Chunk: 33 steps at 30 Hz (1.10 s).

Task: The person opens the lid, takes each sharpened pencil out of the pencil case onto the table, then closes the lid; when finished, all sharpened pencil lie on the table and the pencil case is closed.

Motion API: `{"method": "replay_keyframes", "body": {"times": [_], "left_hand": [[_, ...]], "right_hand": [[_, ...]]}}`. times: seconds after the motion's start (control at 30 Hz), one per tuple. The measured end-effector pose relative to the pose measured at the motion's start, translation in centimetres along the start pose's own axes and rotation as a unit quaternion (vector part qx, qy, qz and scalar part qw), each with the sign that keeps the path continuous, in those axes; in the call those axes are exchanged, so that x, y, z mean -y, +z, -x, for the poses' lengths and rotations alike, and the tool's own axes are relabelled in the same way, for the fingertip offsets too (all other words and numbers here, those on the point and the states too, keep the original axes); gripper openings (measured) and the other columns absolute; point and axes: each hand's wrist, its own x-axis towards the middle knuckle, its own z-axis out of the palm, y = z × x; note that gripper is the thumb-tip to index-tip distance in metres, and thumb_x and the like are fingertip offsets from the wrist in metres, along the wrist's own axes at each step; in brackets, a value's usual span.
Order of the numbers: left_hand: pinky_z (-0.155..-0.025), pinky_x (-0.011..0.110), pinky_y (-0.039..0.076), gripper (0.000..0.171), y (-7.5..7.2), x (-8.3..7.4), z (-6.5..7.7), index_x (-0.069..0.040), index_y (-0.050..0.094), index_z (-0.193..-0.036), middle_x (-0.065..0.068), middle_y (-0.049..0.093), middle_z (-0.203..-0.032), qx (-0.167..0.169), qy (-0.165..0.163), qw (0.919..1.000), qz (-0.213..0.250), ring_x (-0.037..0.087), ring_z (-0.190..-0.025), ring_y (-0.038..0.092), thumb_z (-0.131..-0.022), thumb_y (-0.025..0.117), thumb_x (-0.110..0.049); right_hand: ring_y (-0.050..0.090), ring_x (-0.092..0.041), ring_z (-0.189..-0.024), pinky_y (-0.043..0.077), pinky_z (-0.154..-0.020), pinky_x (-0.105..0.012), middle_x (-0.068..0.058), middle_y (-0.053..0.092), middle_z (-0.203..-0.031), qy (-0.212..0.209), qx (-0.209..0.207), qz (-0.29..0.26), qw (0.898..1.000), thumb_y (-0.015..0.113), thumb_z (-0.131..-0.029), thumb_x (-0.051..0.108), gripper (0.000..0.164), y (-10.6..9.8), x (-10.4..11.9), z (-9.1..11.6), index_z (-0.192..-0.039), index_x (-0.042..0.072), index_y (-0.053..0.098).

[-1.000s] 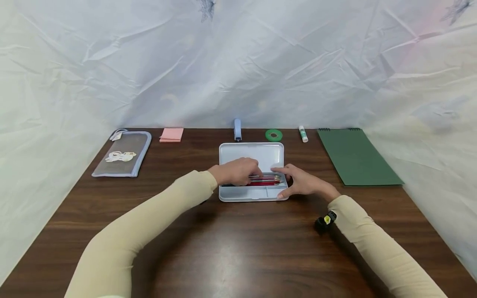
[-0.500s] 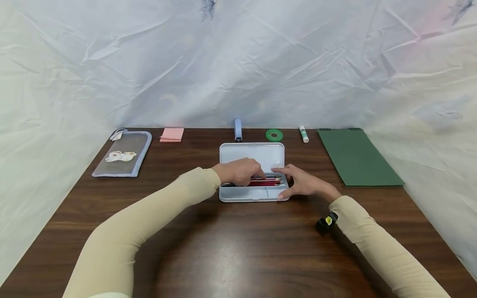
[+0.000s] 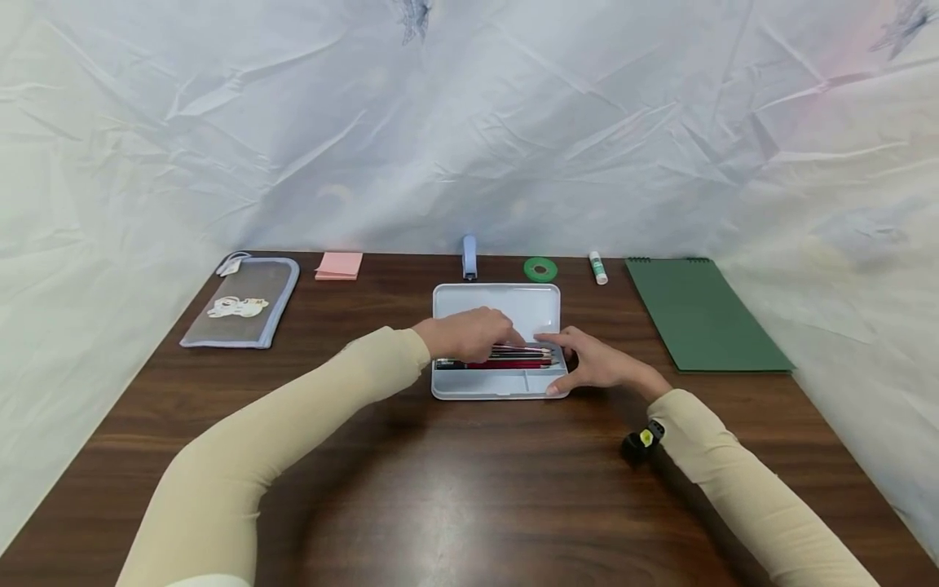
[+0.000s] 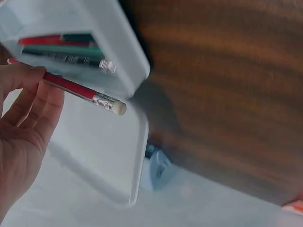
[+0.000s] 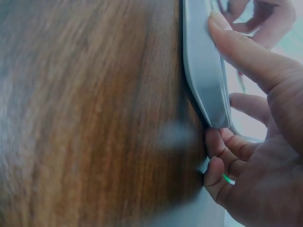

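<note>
Lifted slightly since the earlier frame, the left hand (image 3: 469, 334) uncovered more of a black barrel (image 3: 450, 364) in the open pencil case (image 3: 477, 384) at the frame's centre. Thumb and fingers pinched a red pencil (image 4: 71, 86) over it, while the right hand (image 3: 597, 361) gripped its right end. Upper centre held a blue stapler (image 3: 469, 256) and green tape (image 3: 531, 269).

I see a smooth, plastic-looking pencil case (image 3: 480, 382) and a glossy red pencil (image 4: 73, 88) with shiny metal ferrule (image 4: 102, 101) and rubbery matt eraser (image 4: 120, 108). I read the counter (image 3: 455, 481) as polished wood, the backdrop (image 3: 484, 122) as crinkled sheeting, the sleeves (image 3: 293, 420) as matt cloth.
</note>
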Motion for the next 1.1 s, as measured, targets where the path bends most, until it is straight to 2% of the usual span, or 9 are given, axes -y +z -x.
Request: {"method": "replay_keyframes", "body": {"times": [0.1,0.2,0.3,0.4,0.53,0.73,0.9,1.0,1.1], "left_hand": [[-0.095,0.033,0.052,0.060,-1.4,0.2,1.1,-0.015,0.064,-0.136,0.005,0.070,-0.125,-0.017,0.006,0.9998,-0.001,0.018,-0.108,0.065,-0.088,0.047,0.017],[-0.092,0.035,0.052,0.061,-2.8,0.9,3.1,-0.013,0.065,-0.134,0.008,0.071,-0.120,-0.044,0.012,0.9989,-0.008,0.021,-0.103,0.065,-0.085,0.045,0.018],[-0.093,0.037,0.053,0.058,-3.7,2.4,5.5,-0.012,0.068,-0.130,0.007,0.072,-0.116,-0.086,0.002,0.9962,-0.015,0.021,-0.103,0.066,-0.084,0.047,0.017],[-0.086,0.041,0.054,0.052,-3.9,4.6,8.1,-0.011,0.072,-0.123,0.008,0.073,-0.104,-0.124,-0.021,0.9919,-0.016,0.023,-0.094,0.066,-0.083,0.052,0.014],[-0.075,0.042,0.053,0.048,-3.0,7.4,11.3,-0.008,0.073,-0.120,0.009,0.071,-0.093,-0.137,-0.064,0.9885,-0.003,0.022,-0.082,0.063,-0.081,0.055,0.013],[-0.071,0.040,0.052,0.050,0.0,10.6,14.4,-0.006,0.072,-0.122,0.012,0.070,-0.094,-0.105,-0.110,0.9883,0.002,0.021,-0.078,0.060,-0.081,0.055,0.016],[-0.071,0.039,0.052,0.053,2.0,12.1,15.3,-0.007,0.070,-0.126,0.011,0.069,-0.099,-0.076,-0.133,0.9882,0.012,0.021,-0.083,0.061,-0.084,0.049,0.017],[-0.074,0.042,0.053,0.052,2.6,12.5,15.2,-0.007,0.070,-0.125,0.011,0.069,-0.102,-0.071,-0.126,0.9894,-0.003,0.024,-0.088,0.064,-0.086,0.048,0.018],[-0.074,0.043,0.054,0.051,3.0,12.9,14.8,-0.008,0.071,-0.125,0.011,0.067,-0.100,-0.065,-0.117,0.9907,-0.025,0.025,-0.087,0.063,-0.087,0.049,0.017]], "right_hand": [[0.044,-0.025,-0.096,0.039,-0.079,-0.036,-0.014,0.048,-0.109,0.004,0.001,0.001,1.000,0.084,-0.079,0.037,0.090,0.0,0.0,0.0,-0.152,0.007,0.040],[0.044,-0.025,-0.096,0.038,-0.078,-0.036,-0.013,0.047,-0.107,0.006,-0.001,0.005,1.000,0.084,-0.079,0.037,0.090,0.0,0.0,0.1,-0.152,0.007,0.040],[0.043,-0.024,-0.095,0.037,-0.076,-0.036,-0.012,0.046,-0.105,0.005,-0.005,0.010,1.000,0.084,-0.079,0.037,0.090,-0.1,-0.1,0.2,-0.152,0.009,0.041],[0.043,-0.024,-0.095,0.037,-0.076,-0.036,-0.013,0.046,-0.106,0.004,-0.006,0.009,1.000,0.084,-0.079,0.037,0.090,-0.1,-0.1,0.3,-0.152,0.009,0.041],[0.043,-0.025,-0.096,0.038,-0.077,-0.036,-0.013,0.046,-0.107,0.004,-0.006,0.008,1.000,0.084,-0.079,0.037,0.090,0.1,-0.1,0.4,-0.152,0.009,0.041],[0.043,-0.025,-0.096,0.037,-0.076,-0.036,-0.013,0.045,-0.106,0.005,-0.011,0.009,1.000,0.084,-0.078,0.037,0.090,0.1,0.0,0.3,-0.152,0.009,0.041],[0.044,-0.025,-0.097,0.038,-0.077,-0.036,-0.013,0.046,-0.108,0.007,-0.012,0.006,1.000,0.084,-0.078,0.038,0.090,0.1,0.0,0.3,-0.152,0.009,0.041],[0.044,-0.026,-0.098,0.038,-0.078,-0.036,-0.013,0.047,-0.109,0.010,-0.014,0.005,1.000,0.084,-0.078,0.038,0.090,0.2,0.0,0.3,-0.152,0.010,0.041],[0.045,-0.026,-0.099,0.039,-0.079,-0.036,-0.014,0.047,-0.111,0.012,-0.016,0.006,1.000,0.084,-0.078,0.040,0.090,0.2,-0.1,0.4,-0.152,0.011,0.041]]}}
